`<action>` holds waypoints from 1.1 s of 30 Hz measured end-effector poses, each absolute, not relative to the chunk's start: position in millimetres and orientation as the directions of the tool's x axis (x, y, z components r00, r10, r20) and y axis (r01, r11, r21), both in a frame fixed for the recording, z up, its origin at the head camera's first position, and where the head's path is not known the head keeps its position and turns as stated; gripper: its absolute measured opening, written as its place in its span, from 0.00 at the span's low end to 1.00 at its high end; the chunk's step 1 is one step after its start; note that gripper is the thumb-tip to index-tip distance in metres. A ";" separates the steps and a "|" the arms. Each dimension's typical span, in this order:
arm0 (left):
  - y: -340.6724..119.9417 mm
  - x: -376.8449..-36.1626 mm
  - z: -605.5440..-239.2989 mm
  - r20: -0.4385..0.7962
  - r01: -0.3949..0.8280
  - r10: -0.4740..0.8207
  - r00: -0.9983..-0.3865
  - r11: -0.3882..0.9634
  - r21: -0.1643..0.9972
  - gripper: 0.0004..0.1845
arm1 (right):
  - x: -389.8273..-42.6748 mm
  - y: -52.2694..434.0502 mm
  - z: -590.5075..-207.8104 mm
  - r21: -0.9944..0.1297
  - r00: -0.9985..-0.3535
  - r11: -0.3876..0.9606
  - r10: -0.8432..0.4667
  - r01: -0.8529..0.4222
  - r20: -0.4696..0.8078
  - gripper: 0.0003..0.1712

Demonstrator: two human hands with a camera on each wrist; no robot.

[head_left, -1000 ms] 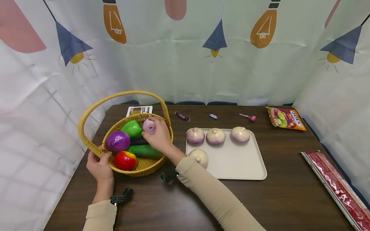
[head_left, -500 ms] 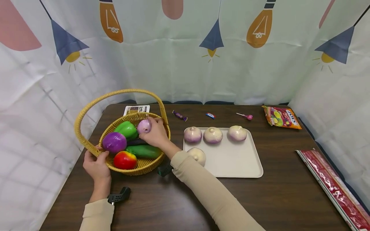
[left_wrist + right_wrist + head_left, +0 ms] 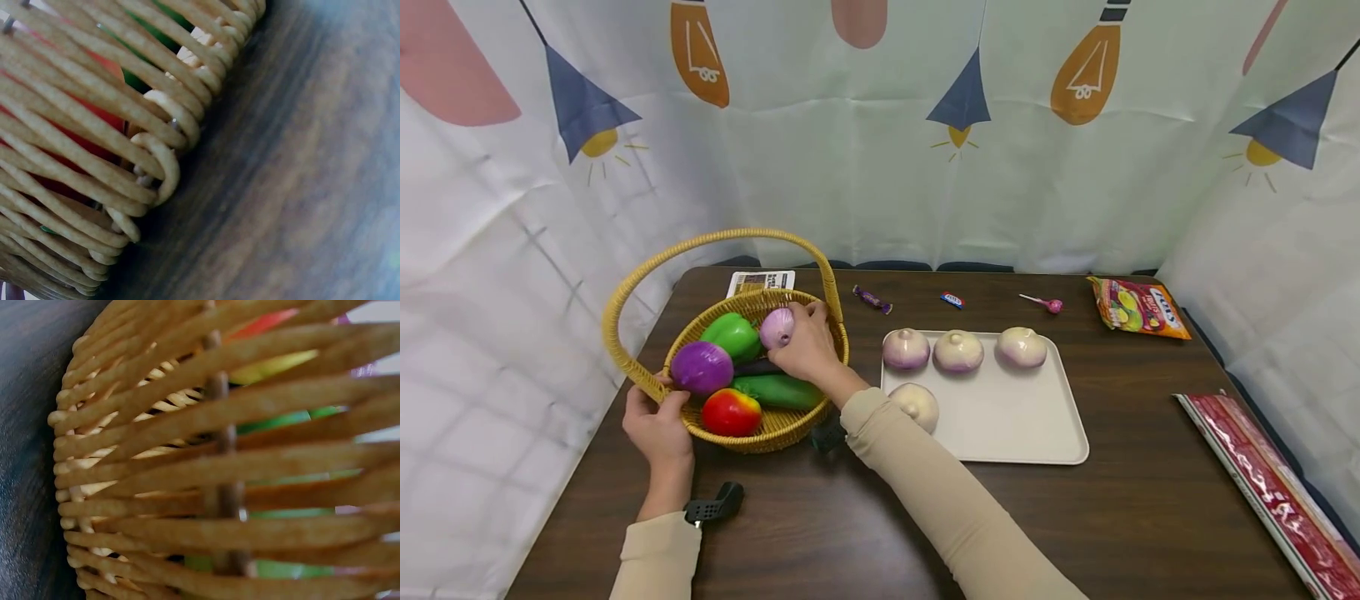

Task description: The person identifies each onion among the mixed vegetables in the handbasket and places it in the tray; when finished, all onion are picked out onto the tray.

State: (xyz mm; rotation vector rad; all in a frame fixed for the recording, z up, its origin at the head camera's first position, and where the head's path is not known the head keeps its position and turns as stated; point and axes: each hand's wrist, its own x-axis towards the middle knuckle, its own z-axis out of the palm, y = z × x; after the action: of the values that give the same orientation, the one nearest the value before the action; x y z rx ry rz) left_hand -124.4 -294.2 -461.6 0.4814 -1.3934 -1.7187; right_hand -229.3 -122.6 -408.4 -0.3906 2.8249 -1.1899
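Observation:
A woven yellow basket (image 3: 752, 439) with a tall handle stands at the table's left. It holds a green pepper (image 3: 732, 334), a purple cabbage (image 3: 702, 367), a red apple (image 3: 731, 412) and a green cucumber (image 3: 775, 390). My right hand (image 3: 805, 346) is inside the basket and grips a small purple onion (image 3: 776, 327). My left hand (image 3: 658, 423) holds the basket's near-left rim. A beige tray (image 3: 1015, 417) to the right carries several pale onions (image 3: 958, 351). Both wrist views show only basket weave (image 3: 94, 144) (image 3: 206, 487) up close.
Along the table's far edge lie a printed card (image 3: 762, 282), a purple candy (image 3: 872, 298), a small wrapped sweet (image 3: 952, 300), a pink lollipop (image 3: 1045, 304) and a snack bag (image 3: 1138, 307). A red foil roll (image 3: 1270, 492) lies at the right edge. A patterned curtain surrounds the table.
My right hand with the onion has shifted only slightly inside the basket. The left hand stays on the rim. The head view has moved a little.

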 end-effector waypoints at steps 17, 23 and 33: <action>-294.6 -126.1 -463.3 0.215 0.336 -0.791 -0.572 0.013 0.942 0.13 | -233.1 -119.1 -409.7 -0.739 -0.973 0.649 -0.228 -0.182 0.039 0.36; -292.6 -125.0 -461.4 0.208 0.351 -0.796 -0.569 -0.006 0.936 0.13 | -228.5 -118.4 -407.9 -0.725 -0.972 0.656 -0.221 -0.211 0.083 0.37; -293.8 -123.2 -459.8 0.220 0.356 -0.796 -0.564 0.006 0.934 0.12 | -204.6 -94.8 -395.4 -0.868 -0.945 0.432 -0.306 -0.247 0.116 0.38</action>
State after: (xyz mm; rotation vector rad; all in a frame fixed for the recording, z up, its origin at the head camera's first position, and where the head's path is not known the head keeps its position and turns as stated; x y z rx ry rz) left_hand -123.2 -293.8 -459.8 0.4836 -1.4204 -1.6958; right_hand -204.6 -94.8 -395.4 -0.5045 2.6080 -1.5647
